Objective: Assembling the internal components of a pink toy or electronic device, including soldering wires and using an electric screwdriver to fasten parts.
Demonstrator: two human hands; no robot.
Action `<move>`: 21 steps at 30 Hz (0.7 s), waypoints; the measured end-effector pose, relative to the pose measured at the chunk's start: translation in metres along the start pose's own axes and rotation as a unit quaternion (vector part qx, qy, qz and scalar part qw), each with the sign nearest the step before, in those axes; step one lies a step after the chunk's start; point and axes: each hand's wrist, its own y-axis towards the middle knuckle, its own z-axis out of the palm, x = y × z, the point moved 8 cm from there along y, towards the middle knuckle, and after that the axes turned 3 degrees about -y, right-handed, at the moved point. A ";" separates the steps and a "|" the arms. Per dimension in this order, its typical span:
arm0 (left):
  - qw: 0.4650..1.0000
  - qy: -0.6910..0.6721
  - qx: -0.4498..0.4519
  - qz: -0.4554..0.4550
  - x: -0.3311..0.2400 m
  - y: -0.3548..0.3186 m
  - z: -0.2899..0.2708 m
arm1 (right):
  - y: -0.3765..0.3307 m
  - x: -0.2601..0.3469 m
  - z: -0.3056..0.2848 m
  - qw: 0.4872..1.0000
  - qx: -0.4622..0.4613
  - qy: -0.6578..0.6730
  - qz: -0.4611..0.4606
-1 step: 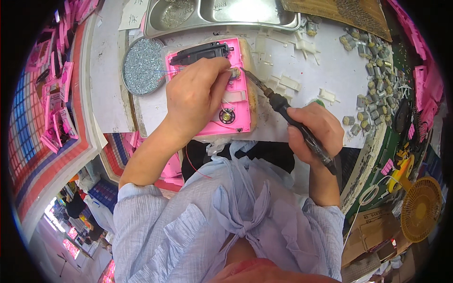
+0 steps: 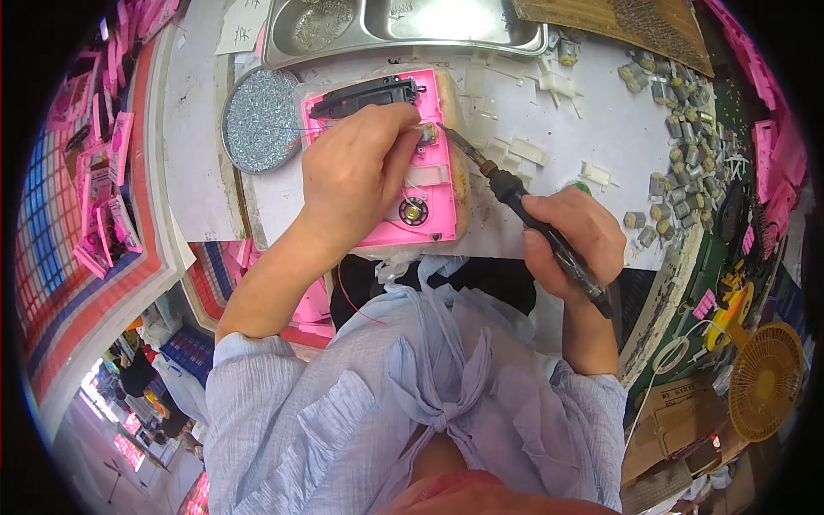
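Note:
My right hand grips the dark handle of a soldering iron. Its metal tip points up and left, close to a small motor set in a pink plastic housing. Over that housing lies my left hand, fingers pinched beside the motor; what they hold is hidden. Thin blue and red wires run from the left toward this hand. Also in the housing are a black plastic part along the far side and a round speaker near the front.
A round dish of small screws stands left of the housing, and a metal tray behind it. White plastic parts lie to the right, then many loose motors. A yellow fan is at the far right.

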 end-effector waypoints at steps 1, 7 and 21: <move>1.000 -0.007 0.002 0.001 0.000 0.001 0.000 | 0.001 0.000 0.000 1.000 0.004 -0.002 0.002; 0.999 -0.016 0.047 0.010 -0.001 0.009 0.001 | 0.003 0.000 0.001 1.000 0.008 0.000 0.000; 0.996 0.000 0.086 -0.015 -0.001 0.014 0.000 | 0.002 -0.001 0.007 1.000 0.014 0.008 -0.005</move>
